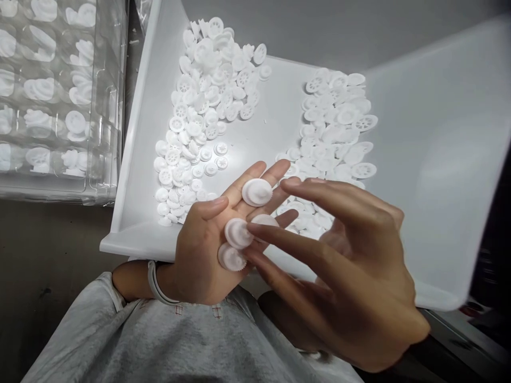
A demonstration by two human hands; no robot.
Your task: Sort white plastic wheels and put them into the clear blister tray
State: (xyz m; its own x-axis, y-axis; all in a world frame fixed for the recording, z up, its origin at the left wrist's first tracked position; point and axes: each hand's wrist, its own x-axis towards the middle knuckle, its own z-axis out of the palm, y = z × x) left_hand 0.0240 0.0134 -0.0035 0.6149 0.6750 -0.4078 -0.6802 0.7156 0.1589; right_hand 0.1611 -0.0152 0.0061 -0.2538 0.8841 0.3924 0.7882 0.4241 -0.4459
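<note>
My left hand (207, 250) is palm up with its fingers spread, and several small white plastic gears lie on it. One gear (257, 192) rests on the fingers, and another gear (265, 221) is partly covered by my right hand. Two more gears sit side by side on the palm, an upper gear (236, 233) and a lower gear (232, 258) with a toothed rim. My right hand (351, 266) reaches over from the right, fingers apart, two fingertips touching the gears on the palm. Its thumb is mostly hidden behind the fingers.
Beneath my hands is a white plastic tray (139, 114) with raised walls. A left heap of white gears (215, 64) and a right heap of white gears (335, 122) lie in it. Clear compartment trays (107, 106) filled with white parts stand at the left.
</note>
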